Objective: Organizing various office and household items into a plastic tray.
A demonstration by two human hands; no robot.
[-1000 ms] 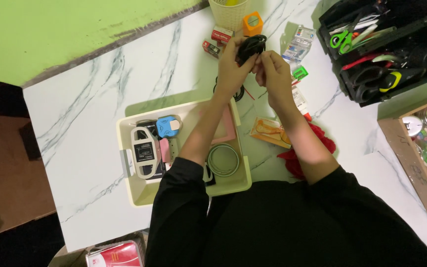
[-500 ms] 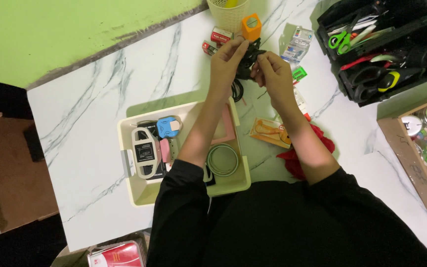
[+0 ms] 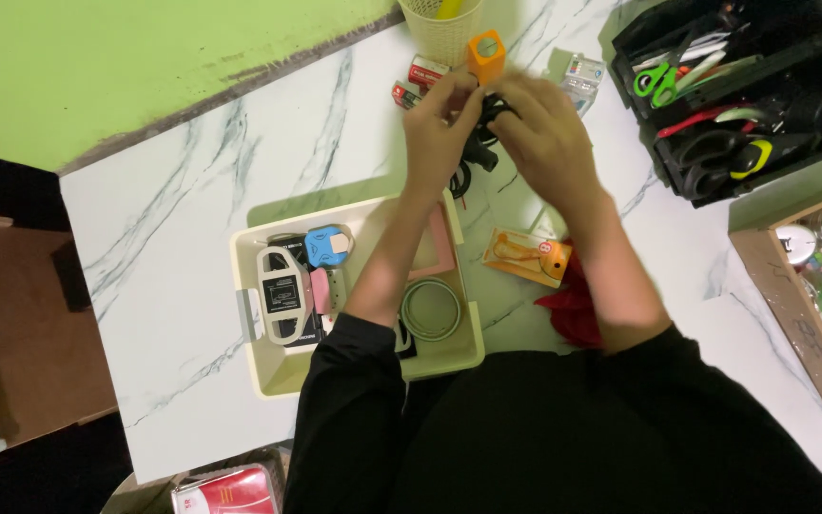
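My left hand (image 3: 441, 128) and my right hand (image 3: 546, 143) are raised together over the marble table (image 3: 192, 181), both closed around a small black object with a cord (image 3: 480, 148) that shows between the fingers. The object is mostly hidden by my fingers. Below my left forearm lies a cream tray (image 3: 268, 376) holding a blue plug (image 3: 327, 245), a white device (image 3: 280, 293), a pink frame (image 3: 435, 252) and a coil of pale tape (image 3: 430, 309).
An orange block (image 3: 486, 55) and a yellow mesh cup (image 3: 441, 29) stand behind my hands. A black organizer (image 3: 744, 95) with scissors sits at the right, a cardboard box (image 3: 811, 276) below it. An orange packet (image 3: 525, 257) and red cloth (image 3: 573, 305) lie near my right arm.
Both hands have moved further from me, toward the orange block, and closed more tightly around the black object, hiding most of it.
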